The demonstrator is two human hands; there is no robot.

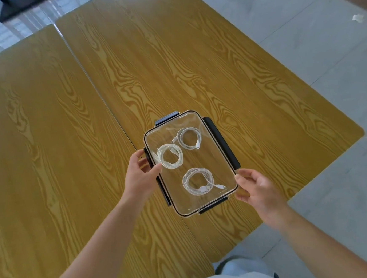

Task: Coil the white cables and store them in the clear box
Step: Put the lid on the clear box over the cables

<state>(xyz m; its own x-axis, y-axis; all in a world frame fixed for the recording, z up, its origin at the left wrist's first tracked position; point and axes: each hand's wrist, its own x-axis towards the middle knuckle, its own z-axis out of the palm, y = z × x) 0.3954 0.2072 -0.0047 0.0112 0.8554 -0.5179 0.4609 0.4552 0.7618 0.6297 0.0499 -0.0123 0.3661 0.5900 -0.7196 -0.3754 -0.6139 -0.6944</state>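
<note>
**Three coiled cables lying in the clear box, a hand at each side**

Three white coiled cables are sitting inside the clear rectangular plastic box (223,179) with dark clip latches: a far coil (188,137), a left coil (170,156) and a near coil (198,181), each lying apart from the others. The box is resting on the yellow wood-grain table (194,61), beside the seam where a second matching table (34,128) is joining it.

The left hand (140,175) is reaching in from the left, its thumb and fingers curling round the box's left rim by the latch. The right hand (258,190) is holding the near right corner, thumb on top and fingers tucking beneath. Both forearms are stretching forward from the bottom edge. Grey tiled floor (325,61) is showing to the right, with a dark object (23,6) at the far left corner.
</note>
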